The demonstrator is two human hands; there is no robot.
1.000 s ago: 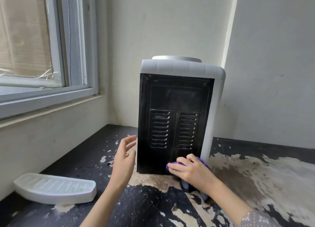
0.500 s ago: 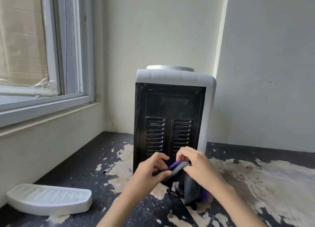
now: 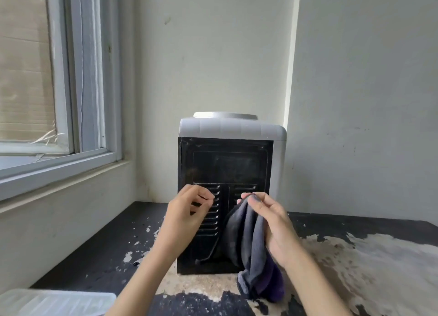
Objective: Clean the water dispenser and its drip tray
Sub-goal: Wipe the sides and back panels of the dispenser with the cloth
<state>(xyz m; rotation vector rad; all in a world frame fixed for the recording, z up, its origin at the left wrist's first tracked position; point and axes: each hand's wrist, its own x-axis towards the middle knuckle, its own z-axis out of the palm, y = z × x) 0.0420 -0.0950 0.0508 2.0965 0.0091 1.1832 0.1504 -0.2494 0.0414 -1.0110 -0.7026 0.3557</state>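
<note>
A white water dispenser [image 3: 232, 128] stands on the worn counter with its black vented back panel [image 3: 227, 164] facing me. My right hand [image 3: 272, 225] grips a grey and purple cloth [image 3: 251, 251] that hangs down in front of the panel's lower right. My left hand [image 3: 187, 216] is raised beside it before the left vents, fingers curled and holding nothing. The white drip tray [image 3: 54, 302] lies on the counter at the bottom left, partly cut off by the frame edge.
The black counter [image 3: 99, 251] has large patches of peeled, pale surface to the right [image 3: 369, 263]. A window with a grey frame [image 3: 90, 83] and a sill fill the left side. White walls meet in a corner behind the dispenser.
Both hands have risen from the counter with the cloth. My left hand has let go of it, and the cloth now hangs from my right hand alone. The view has tilted upward.
</note>
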